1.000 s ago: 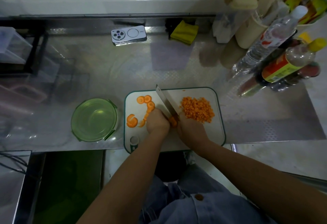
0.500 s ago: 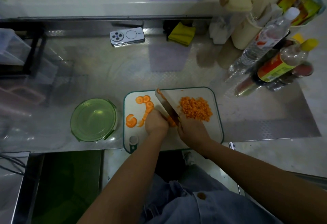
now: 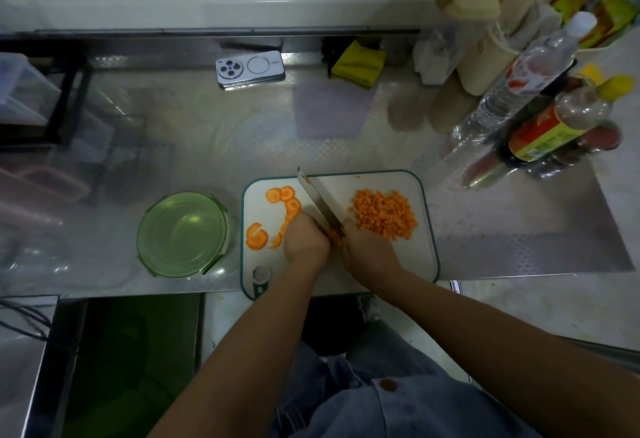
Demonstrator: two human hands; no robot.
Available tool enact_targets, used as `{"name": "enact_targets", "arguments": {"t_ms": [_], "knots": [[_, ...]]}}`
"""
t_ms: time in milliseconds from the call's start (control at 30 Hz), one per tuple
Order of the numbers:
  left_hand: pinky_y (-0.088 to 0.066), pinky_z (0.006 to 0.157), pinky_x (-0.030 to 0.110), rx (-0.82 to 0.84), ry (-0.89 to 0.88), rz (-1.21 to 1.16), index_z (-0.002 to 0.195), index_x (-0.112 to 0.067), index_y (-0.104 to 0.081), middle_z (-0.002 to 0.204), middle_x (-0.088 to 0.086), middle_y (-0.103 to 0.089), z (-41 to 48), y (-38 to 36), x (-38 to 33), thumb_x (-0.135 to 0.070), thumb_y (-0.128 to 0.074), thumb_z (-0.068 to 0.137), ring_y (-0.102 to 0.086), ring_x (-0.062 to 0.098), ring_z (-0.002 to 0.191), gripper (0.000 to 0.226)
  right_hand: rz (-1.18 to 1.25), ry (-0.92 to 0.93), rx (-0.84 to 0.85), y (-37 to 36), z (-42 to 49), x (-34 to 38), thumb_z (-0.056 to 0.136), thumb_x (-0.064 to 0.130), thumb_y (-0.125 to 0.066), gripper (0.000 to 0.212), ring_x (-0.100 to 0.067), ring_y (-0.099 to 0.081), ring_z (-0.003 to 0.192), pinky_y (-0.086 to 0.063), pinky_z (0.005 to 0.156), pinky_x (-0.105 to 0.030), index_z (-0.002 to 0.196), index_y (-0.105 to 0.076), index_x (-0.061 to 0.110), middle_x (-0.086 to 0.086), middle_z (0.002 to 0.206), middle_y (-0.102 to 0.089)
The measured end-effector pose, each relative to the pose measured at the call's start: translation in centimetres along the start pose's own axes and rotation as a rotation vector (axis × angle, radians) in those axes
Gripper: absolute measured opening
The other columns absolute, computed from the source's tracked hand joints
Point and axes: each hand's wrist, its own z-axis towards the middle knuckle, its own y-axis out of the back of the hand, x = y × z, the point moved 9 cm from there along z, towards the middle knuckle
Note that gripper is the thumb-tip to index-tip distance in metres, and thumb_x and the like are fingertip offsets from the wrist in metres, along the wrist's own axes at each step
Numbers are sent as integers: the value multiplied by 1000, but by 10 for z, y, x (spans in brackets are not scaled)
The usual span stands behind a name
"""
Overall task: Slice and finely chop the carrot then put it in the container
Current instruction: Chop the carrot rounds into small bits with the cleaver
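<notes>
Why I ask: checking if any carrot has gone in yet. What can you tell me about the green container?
The container is round, translucent green, with darker green clips at its rim. It sits flat on the steel counter, left of the board and apart from it. Nothing orange shows in it; whether a lid is on is unclear. Nothing else touches it.

Behind board [image 3: 420, 247]: bare counter [image 3: 242, 133] is stretching to the phone [image 3: 250, 69] and yellow cloth [image 3: 358, 63].
Far right: bottles [image 3: 533, 108] are crowding the corner.
Left of board: green container [image 3: 181, 234] is sitting just beside.
Board middle: knife [image 3: 318, 204] is slanting across.
</notes>
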Motion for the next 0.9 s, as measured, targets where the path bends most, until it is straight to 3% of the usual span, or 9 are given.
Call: {"name": "enact_targets", "arguments": {"t_ms": [100,267,467,733,900], "knots": [[-49,61,30,-11,6,-25,79,-9,-73,80,9,-69,-3,0,3,-14,-71,75,-65,26,75,7,6,-10,0,0,2,-4,98,22,-38,22,-38,-61,77,-34,56,-36,112,-47,7,-15,87,-64],[-52,62,31,-24,45,-99,70,-13,-73,76,7,-71,-8,-1,11,-27,-77,72,-66,24,75,14,18,-13,-61,9,-2,-12,98,21,-40,45,-34,-62,76,-44,60,-39,141,-35,7,-14,88,-66],[-55,64,32,-15,69,-121,72,-16,-75,79,6,-71,-8,-1,12,-19,-76,70,-66,23,77,4,-21,44,1,10,-8,-2,97,20,-39,25,-33,-60,75,-33,55,-33,118,-47,9,-12,87,-62],[-60,66,41,-24,101,-128,74,-16,-74,78,6,-71,-5,-2,15,-19,-75,68,-67,26,75,6,-8,15,10,8,-18,-1,96,16,-42,39,-35,-61,77,-28,56,-29,135,-38,10,-14,90,-65],[-59,67,43,-14,100,-151,72,-14,-73,78,8,-70,-5,-2,14,-12,-71,68,-66,28,74,5,22,6,34,5,-12,5,96,14,-42,23,-37,-60,79,-25,52,-32,117,-46,6,-15,93,-61]]}}
